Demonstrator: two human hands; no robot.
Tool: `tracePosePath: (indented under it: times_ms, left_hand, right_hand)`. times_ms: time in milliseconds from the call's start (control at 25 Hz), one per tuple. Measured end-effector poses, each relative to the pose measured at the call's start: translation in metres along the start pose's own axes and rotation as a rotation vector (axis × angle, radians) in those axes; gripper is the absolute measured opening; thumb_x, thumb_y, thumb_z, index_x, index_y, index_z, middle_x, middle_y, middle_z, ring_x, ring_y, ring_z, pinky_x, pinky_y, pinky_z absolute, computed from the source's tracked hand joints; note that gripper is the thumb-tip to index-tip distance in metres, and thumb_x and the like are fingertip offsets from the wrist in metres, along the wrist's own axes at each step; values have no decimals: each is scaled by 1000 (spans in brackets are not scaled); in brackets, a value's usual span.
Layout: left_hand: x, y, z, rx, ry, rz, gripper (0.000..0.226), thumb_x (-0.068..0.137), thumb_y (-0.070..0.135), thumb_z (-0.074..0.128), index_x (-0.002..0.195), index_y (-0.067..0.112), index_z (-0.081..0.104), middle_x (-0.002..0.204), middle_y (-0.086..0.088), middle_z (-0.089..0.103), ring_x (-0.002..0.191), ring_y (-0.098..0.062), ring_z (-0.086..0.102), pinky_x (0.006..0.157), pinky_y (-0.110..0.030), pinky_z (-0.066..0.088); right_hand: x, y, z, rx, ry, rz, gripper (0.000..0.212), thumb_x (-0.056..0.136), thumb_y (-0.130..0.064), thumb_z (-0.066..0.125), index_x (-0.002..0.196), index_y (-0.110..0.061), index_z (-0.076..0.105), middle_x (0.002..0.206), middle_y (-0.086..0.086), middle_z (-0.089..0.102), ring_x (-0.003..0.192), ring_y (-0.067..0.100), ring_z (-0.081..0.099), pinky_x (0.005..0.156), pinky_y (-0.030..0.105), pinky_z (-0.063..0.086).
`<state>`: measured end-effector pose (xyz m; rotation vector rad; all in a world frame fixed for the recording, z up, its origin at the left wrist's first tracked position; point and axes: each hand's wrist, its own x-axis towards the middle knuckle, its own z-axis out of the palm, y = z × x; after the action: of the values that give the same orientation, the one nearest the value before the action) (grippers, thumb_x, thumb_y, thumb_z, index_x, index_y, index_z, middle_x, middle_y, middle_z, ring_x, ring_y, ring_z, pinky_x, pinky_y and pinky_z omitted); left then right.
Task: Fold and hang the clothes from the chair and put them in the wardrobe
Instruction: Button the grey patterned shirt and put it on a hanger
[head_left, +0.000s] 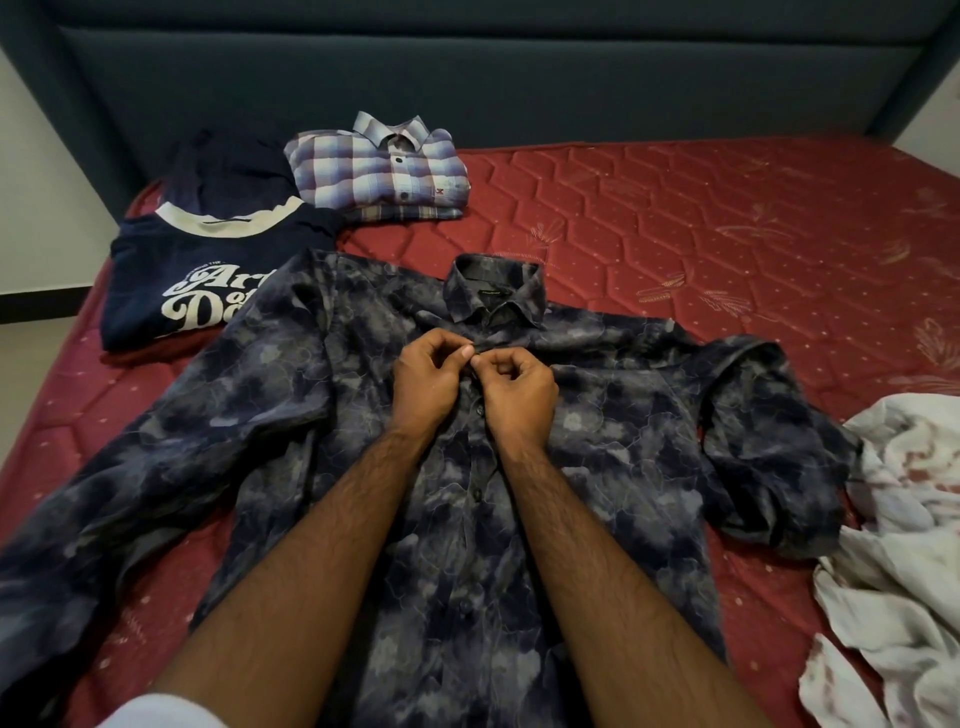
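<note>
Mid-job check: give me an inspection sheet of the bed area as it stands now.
Surface: red quilted mattress, bare of bedding.
Job's things: dark patterned shirt spread flat, collar away from the person; folded plaid shirt; folded navy printed tee; dark garment behind it.
Clutter: crumpled white cloth with red marks at right edge.
Grippers: left hand and right hand pinch the shirt's placket below the collar.
Cables: nothing seen.
Surroundings: dark padded headboard; white wall.

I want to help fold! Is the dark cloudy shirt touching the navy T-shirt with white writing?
Touching: the head view shows the dark cloudy shirt's shoulder overlapping the navy T-shirt.
</note>
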<state>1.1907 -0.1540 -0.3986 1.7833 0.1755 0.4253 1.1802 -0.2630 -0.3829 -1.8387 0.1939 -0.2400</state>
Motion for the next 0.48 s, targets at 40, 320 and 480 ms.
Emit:
tracePosePath:
  times_ms: [40, 320, 480]
  left_hand:
    - [-1, 0, 1, 15, 1, 6, 8, 94, 8, 67, 90, 15, 70, 84, 0, 72, 81, -14, 70, 78, -32, 58]
    - [-10, 5, 5, 122, 105, 97, 12, 92, 3, 64, 96, 14, 61, 84, 7, 65, 79, -4, 62, 73, -25, 52]
    - [-9, 4, 6, 83, 75, 89, 28, 90, 4, 67, 113, 16, 57, 77, 3, 62, 67, -6, 59, 65, -26, 52]
  right_hand:
    - [0, -1, 0, 7, -5, 9, 9, 85, -26, 79, 81, -20, 73, 71, -11, 70, 66, 0, 64, 59, 17, 49]
    - [-1, -11, 7, -103, 49, 69, 6, 86, -26, 72, 82, -22, 69, 76, -11, 68, 70, 2, 60, 65, 28, 45]
    - [9, -20, -7, -61, -25, 133, 23, 94, -30, 56, 82, -16, 70, 78, -3, 70, 73, 14, 64, 70, 37, 53]
